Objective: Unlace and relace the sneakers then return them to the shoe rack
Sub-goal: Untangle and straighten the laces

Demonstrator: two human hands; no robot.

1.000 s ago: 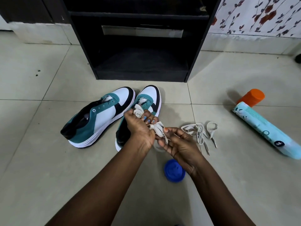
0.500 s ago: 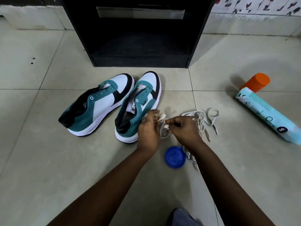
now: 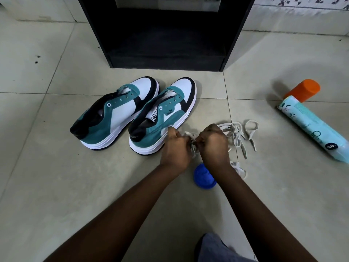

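Head view — both sneakers (image 3: 139, 118) unlaced, eyelets bare.

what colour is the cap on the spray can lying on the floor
Orange: the cap shows best in the head view, at the far right.

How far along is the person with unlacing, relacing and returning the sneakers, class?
Done: both sneakers stand on the floor with bare eyelets; one lace lies loose.
In hand: left hand and right hand grip the other lace between them.
Left: relacing both, then returning them to the shoe rack.
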